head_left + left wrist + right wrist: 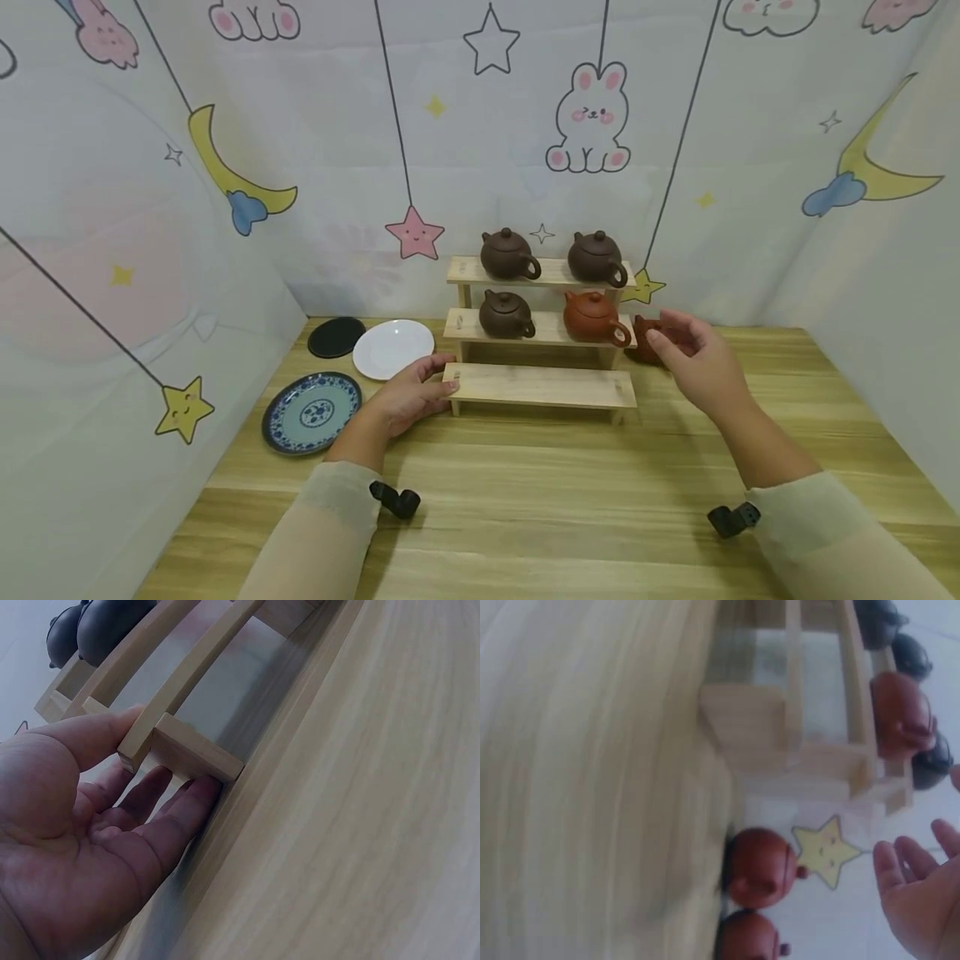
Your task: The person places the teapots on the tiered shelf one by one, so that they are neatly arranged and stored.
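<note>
A three-step wooden stand (540, 385) stands on the table, its lowest step bare. My left hand (412, 396) grips that step's left end, the thumb (97, 735) at the board's end and the other fingers curled beneath. Two dark brown teapots sit on the top step; a dark teapot (504, 315) and an orange-red teapot (589, 317) share the middle one. To the right of the stand, my right hand (705, 358) hovers beside a red teapot (761, 868), fingers loosely bent. The right wrist view shows a gap between them and a second red teapot (748, 936) alongside.
Left of the stand lie a black round plate (337, 337), a white plate (393, 350) and a blue-patterned plate (312, 413). A cartoon-printed curtain (495, 150) hangs behind the table (525, 492) and along both sides.
</note>
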### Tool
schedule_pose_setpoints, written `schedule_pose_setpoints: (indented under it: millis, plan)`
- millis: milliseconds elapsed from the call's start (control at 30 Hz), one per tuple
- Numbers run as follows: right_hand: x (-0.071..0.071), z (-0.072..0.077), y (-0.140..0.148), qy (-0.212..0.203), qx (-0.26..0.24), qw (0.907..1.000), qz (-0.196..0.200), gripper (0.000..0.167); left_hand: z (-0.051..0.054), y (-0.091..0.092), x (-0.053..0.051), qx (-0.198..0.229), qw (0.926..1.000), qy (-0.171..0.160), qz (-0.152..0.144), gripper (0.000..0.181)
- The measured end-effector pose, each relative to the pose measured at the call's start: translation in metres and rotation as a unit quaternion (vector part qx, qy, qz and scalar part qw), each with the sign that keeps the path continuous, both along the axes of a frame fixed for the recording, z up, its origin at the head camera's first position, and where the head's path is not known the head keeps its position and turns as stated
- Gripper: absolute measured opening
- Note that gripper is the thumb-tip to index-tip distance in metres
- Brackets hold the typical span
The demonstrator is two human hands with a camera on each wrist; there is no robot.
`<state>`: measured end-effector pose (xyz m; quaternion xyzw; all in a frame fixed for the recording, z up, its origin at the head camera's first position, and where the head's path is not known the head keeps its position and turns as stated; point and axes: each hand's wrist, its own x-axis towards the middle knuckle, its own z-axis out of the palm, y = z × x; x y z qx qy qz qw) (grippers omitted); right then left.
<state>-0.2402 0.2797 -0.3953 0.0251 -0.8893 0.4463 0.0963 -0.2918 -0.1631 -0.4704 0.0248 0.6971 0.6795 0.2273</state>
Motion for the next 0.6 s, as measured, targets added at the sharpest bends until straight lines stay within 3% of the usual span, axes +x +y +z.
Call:
schedule_pose_setpoints:
  millis: [267, 600]
  plan:
    - [0.002, -0.019, 0.038, -0.039, 0.032, 0.9984, -0.027, 0.082, 0.002, 0.001, 0.002, 0.004, 1.0000, -0.001, -0.002, 0.065]
    - [-0.013, -0.034, 0.075, -0.080, 0.039, 0.9944, -0.058, 0.091, 0.004, 0.002, 0.002, 0.006, 1.0000, 0.000, -0.001, 0.065]
